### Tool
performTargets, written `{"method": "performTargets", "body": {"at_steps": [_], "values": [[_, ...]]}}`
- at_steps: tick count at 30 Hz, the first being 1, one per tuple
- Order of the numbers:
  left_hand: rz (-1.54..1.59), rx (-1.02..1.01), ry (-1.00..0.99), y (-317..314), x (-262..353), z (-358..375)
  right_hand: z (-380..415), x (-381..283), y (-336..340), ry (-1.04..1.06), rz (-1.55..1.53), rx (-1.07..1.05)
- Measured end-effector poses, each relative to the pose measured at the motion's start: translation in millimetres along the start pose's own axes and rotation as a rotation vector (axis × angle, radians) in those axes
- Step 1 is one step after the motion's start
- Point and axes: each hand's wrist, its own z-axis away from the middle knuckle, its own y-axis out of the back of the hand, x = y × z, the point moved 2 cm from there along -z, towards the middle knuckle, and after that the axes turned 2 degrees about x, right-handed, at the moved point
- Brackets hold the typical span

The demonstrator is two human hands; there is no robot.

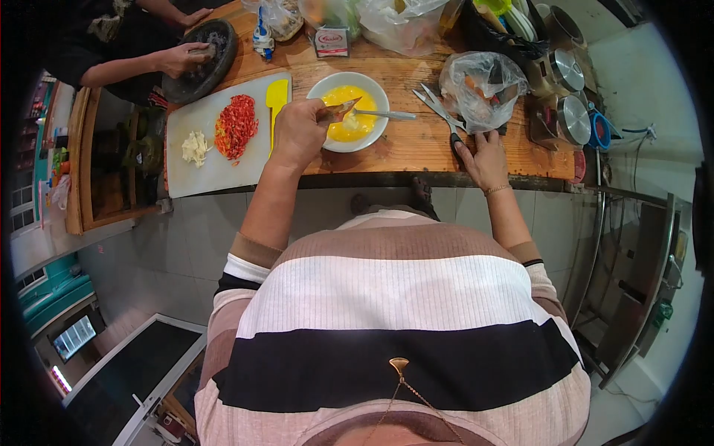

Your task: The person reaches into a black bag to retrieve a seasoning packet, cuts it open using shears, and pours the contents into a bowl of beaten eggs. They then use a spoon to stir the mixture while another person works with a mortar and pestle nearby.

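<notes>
My left hand [299,136] is closed round a small brownish packet [338,110], whose pointed end reaches over a white bowl [381,91]. Yellow beaten egg [348,134] fills the bowl, and a metal spoon [394,115] leans on its rim. On the right, my right hand [487,162] rests at the handles of black-handled scissors [442,110], its fingers at the lower edge of a clear plastic bag [482,89]. Left of the bowl, a white cutting board [201,119] bears chopped red chili [236,128], chopped pale garlic [195,149] and a yellow spatula [276,97].
Another person's hand [186,59] works at a dark stone mortar [223,37] at the upper left. Plastic bags [401,26] and a small box [331,42] stand along the back. Lidded jars [573,119] and a black basket [513,46] occupy the right side.
</notes>
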Motion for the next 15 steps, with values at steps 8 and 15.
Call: {"method": "performTargets", "body": {"at_steps": [8, 15], "values": [[0.102, 0.02, 0.04, -1.5, 3.2, 0.1, 0.6, -1.5, 1.1, 0.026, 0.004, 0.024], [-0.006, 0.013, 0.036, 2.0, 4.8, -0.2, 0.6, -1.8, 1.0, 0.01, -0.018, 0.017]]}}
